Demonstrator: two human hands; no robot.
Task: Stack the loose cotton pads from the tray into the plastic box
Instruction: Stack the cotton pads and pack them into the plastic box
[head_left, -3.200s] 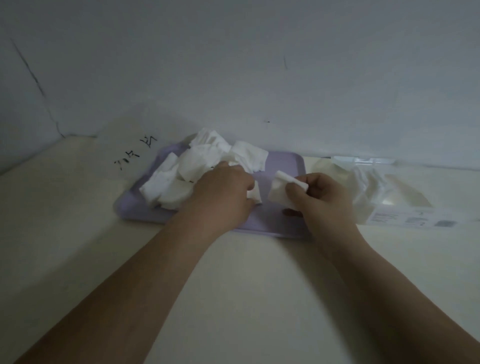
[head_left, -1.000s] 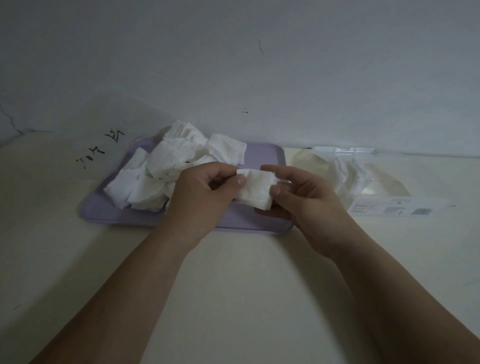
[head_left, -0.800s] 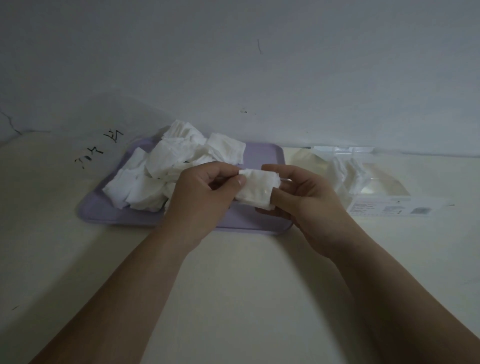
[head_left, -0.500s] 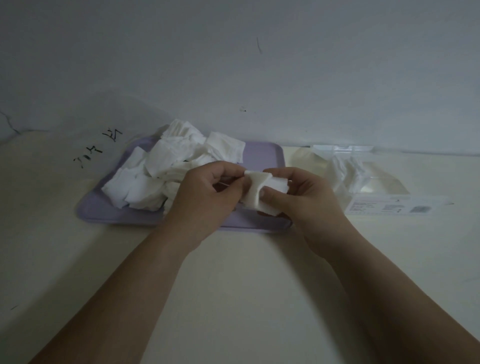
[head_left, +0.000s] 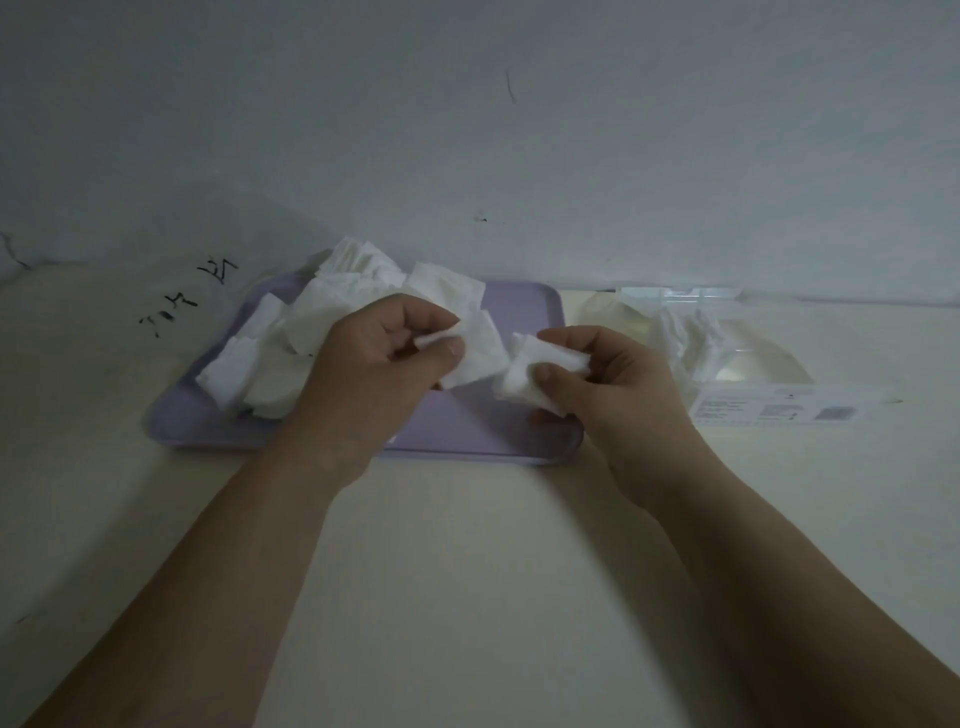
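cotton pads (head_left: 322, 332) lie in a loose white heap on the left half of the lilac tray (head_left: 519, 312), which sits on the pale table (head_left: 467, 545) close to the grey wall (head_left: 519, 130). the left grip (head_left: 379, 364), a bare hand, hovers over the tray's middle. its thumb and forefinger are curled and pinch a single pad (head_left: 478, 353) by one corner, so the pad spreads out to the right. the right grip (head_left: 608, 379) is just beside it, over the tray's right end, with its thumb pressing a small wad (head_left: 524, 374) of pad against its curled fingers. the two held pieces are near each other but apart. right of the tray lies the clear plastic box (head_left: 753, 374), with a few stored pads (head_left: 691, 332) inside it and a printed label (head_left: 769, 410) on its near side.
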